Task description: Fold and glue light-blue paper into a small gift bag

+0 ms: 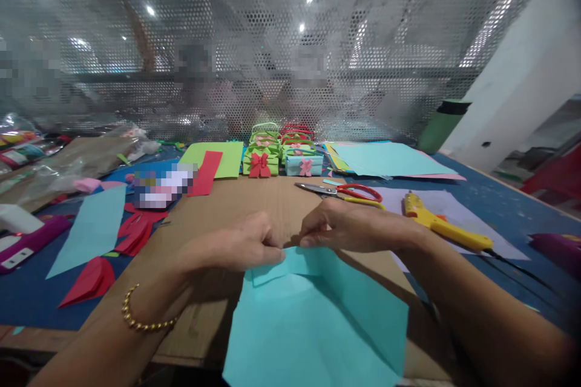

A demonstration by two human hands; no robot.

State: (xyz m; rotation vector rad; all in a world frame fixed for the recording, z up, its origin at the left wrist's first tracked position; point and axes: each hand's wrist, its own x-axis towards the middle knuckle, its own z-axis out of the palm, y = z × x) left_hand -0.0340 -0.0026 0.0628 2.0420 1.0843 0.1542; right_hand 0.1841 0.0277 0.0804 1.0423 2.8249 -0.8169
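Both hands pinch the far edge of a folded turquoise paper sheet [290,320], which slopes toward me over a piece of cardboard [200,326]. My left hand [249,242] is closed on the left part of that edge, thumb on top. A short distance to the right, my right hand [336,224] grips the same edge between thumb and fingers. A flap is folded along the far side, and the right side stands up as a creased panel. Just beyond my right hand lie red-handled scissors [358,192] and a yellow-handled tool partly hidden by the hand.
At the right, a yellow glue gun [445,227] rests on lilac paper [490,230]. Small paper bags with bows [260,164] stand at the back, beside stacked coloured sheets [394,158]. Left are red paper pieces [93,281], a light blue strip [91,230] and a purple tool [36,245].
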